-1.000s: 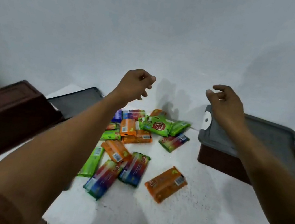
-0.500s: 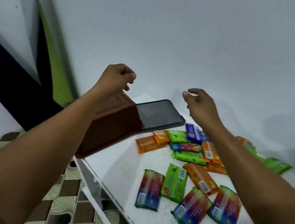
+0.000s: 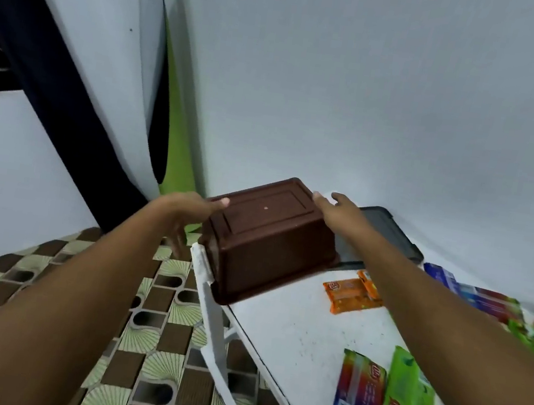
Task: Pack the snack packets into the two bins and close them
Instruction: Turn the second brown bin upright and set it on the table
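A brown bin [image 3: 264, 236] lies upside down on the left corner of the white table [image 3: 291, 336]. My left hand [image 3: 189, 208] is against its left end, thumb on the upturned base, fingers pointing down the side. At the bin's far right corner my right hand [image 3: 339, 212] reaches in with straight fingers. Neither hand holds anything. A dark grey lid [image 3: 387, 240] lies flat behind the bin. Several snack packets are scattered on the table: an orange one [image 3: 348, 294], a rainbow one [image 3: 358, 397], a green one [image 3: 409, 397]. The second bin is out of view.
The bin overhangs the table's left edge, with patterned floor tiles [image 3: 74, 295] below. A white wall stands close behind the table. A green and dark panel [image 3: 171, 141] leans in the corner to the left.
My view has swung further left, onto the upturned bin. Both hands have dropped from above and spread to either side of the bin, the fingers uncurling.
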